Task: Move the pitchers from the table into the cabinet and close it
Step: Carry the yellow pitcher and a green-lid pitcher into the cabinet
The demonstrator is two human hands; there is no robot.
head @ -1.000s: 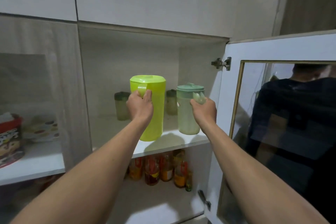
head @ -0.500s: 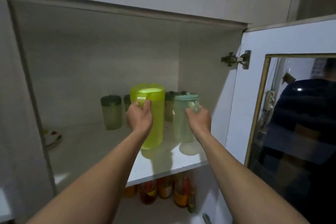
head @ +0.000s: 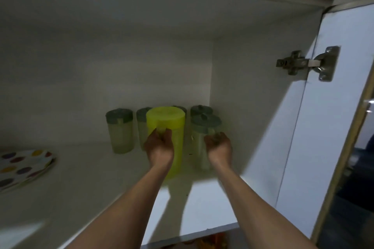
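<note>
Yellow plastic shows bright in the dim cabinet: the yellow pitcher [head: 166,139] is deep on the shelf [head: 208,208], and the left hand [head: 159,147] is wrapped tight around its handle. Right beside it is the clear pitcher [head: 203,141] with a green lid, and the right hand [head: 219,147] is closed on that one's handle too. I think both pitchers sit on the shelf now, or very close to it, but the picture is blurry and the arms hide the bottoms, so I cannot be sure. Behind them, along the back wall, stand more jugs [head: 120,133] with dark lids. A spotted plate [head: 24,166] lies far off to the left. The door [head: 327,127] hangs open on the right, held by a metal hinge [head: 307,64]. To do this step well, set each pitcher down flat and feel that it stands by itself before you let go. Do not push them too far back, or they may bump the jugs and tip them over. Open the fingers slowly and pull the hands straight out, so a handle does not catch. Keep the pitchers well back from the shelf edge. Then the door can swing shut without hitting anything.
</note>
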